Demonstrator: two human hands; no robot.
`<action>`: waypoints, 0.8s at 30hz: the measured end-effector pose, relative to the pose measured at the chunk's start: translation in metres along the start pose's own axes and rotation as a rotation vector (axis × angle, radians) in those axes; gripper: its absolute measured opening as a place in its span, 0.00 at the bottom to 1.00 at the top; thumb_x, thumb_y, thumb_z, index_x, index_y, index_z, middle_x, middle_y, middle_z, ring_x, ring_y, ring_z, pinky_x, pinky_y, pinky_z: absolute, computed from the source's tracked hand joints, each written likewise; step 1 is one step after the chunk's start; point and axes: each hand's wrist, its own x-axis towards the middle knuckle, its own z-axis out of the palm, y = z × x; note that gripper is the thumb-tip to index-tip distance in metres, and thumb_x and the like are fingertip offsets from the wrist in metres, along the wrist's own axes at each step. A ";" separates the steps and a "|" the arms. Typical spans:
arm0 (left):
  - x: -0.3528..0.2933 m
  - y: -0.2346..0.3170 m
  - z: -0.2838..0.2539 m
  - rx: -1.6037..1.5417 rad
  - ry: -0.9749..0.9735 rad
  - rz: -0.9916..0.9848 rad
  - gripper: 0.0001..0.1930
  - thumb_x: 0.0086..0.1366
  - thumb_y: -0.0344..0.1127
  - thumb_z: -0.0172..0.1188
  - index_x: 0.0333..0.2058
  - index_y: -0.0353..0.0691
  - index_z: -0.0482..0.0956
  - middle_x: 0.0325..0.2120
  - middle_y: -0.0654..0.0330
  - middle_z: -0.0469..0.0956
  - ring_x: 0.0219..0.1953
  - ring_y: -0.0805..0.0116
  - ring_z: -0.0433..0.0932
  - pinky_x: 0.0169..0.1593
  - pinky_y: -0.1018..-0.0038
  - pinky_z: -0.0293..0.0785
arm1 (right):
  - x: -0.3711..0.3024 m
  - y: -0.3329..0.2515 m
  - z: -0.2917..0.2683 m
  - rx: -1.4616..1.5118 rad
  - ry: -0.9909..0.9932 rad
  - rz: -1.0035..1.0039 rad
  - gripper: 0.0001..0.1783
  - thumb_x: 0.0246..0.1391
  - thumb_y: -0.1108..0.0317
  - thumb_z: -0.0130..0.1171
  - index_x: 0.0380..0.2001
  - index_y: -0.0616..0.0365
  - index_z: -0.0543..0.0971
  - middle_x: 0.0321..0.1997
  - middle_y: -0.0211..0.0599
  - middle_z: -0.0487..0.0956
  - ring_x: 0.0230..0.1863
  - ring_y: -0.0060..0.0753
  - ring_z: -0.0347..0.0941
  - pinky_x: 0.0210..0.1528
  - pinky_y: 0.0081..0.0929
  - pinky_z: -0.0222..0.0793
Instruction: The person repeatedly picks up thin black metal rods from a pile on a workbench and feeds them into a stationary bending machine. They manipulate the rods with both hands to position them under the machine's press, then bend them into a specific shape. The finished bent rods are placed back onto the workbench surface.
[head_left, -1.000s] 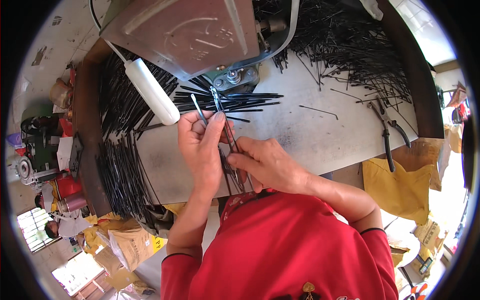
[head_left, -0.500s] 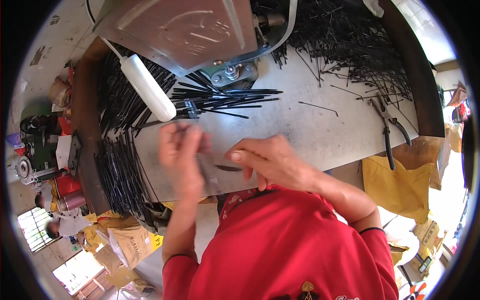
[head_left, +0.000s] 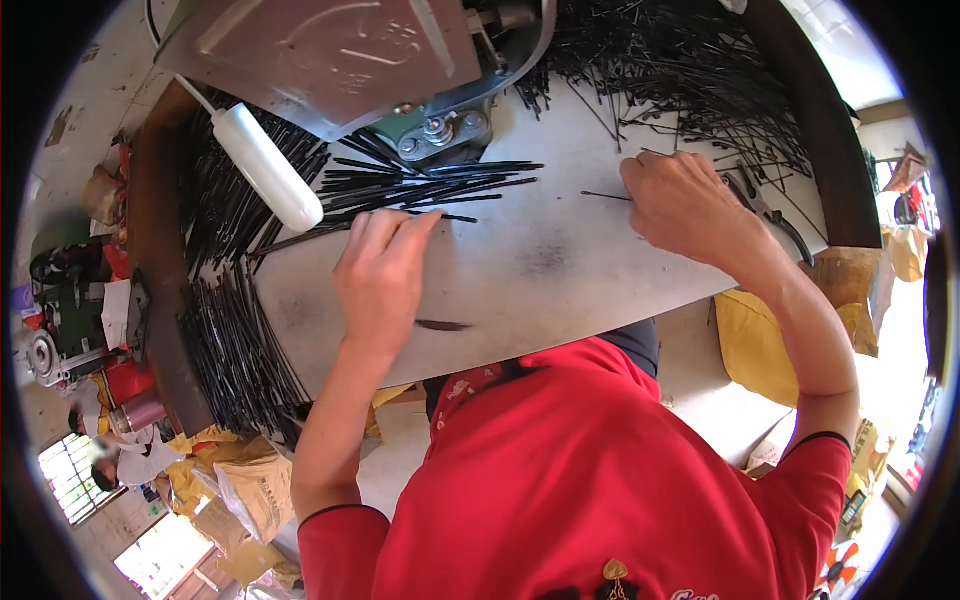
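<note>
My left hand point(head_left: 380, 275) is at the front of a loose row of thin black rods point(head_left: 470, 183), thumb and fingers pinched together at the end of one rod; its fingertips are partly hidden. To the right, my right hand point(head_left: 685, 205) is curled down over a single thin black rod point(head_left: 603, 194) on the worktable point(head_left: 540, 290). Only that rod's left end shows; the rest lies under the fingers. Behind my right wrist lie pliers point(head_left: 785, 225), partly covered. A short dark mark or strip point(head_left: 443, 325) is on the tabletop beside my left wrist.
A machine with a brown metal cover point(head_left: 330, 60) stands at the far middle, with a white tube-shaped lamp point(head_left: 265, 165) beside it. Black rods are heaped at far right point(head_left: 690, 60) and bundled at left point(head_left: 235, 345). Raised wooden edges point(head_left: 845, 160) bound the table. Yellow sacks point(head_left: 755, 345) are below.
My right hand has moved from near my left hand out to the right, onto the lone rod. My left hand has moved slightly forward to the rod row. The view has shifted a little.
</note>
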 end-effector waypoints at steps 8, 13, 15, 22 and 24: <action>0.008 -0.008 0.020 0.093 0.023 0.092 0.04 0.56 0.25 0.58 0.31 0.37 0.74 0.25 0.57 0.72 0.28 0.57 0.73 0.29 0.69 0.71 | -0.010 0.002 0.013 0.166 0.093 0.074 0.07 0.43 0.75 0.52 0.27 0.67 0.73 0.29 0.53 0.77 0.32 0.52 0.77 0.36 0.39 0.73; 0.000 0.016 -0.003 -0.531 -0.109 -0.598 0.06 0.65 0.31 0.52 0.38 0.36 0.73 0.24 0.58 0.77 0.25 0.70 0.76 0.33 0.76 0.72 | -0.019 0.020 0.033 0.044 0.219 -0.163 0.05 0.45 0.71 0.54 0.26 0.61 0.74 0.27 0.41 0.75 0.31 0.42 0.75 0.35 0.39 0.68; 0.002 0.020 -0.008 -0.675 -0.115 -0.613 0.08 0.66 0.32 0.51 0.39 0.35 0.73 0.25 0.60 0.77 0.26 0.75 0.75 0.33 0.77 0.71 | -0.021 0.030 0.061 -0.477 0.581 -0.375 0.06 0.44 0.68 0.53 0.27 0.56 0.75 0.25 0.35 0.74 0.29 0.36 0.73 0.30 0.33 0.66; -0.006 0.022 -0.015 -0.919 -0.092 -0.617 0.21 0.66 0.31 0.52 0.55 0.32 0.60 0.29 0.53 0.76 0.26 0.70 0.73 0.32 0.77 0.71 | 0.004 0.001 0.018 0.011 0.027 -0.150 0.08 0.35 0.68 0.55 0.17 0.62 0.79 0.25 0.44 0.80 0.31 0.44 0.78 0.33 0.37 0.73; -0.005 0.021 -0.017 -0.945 -0.117 -0.636 0.24 0.66 0.31 0.52 0.57 0.30 0.58 0.31 0.50 0.77 0.28 0.67 0.74 0.34 0.75 0.72 | -0.004 0.000 0.024 0.120 0.072 -0.071 0.08 0.36 0.70 0.54 0.19 0.64 0.78 0.23 0.44 0.79 0.30 0.46 0.78 0.31 0.38 0.72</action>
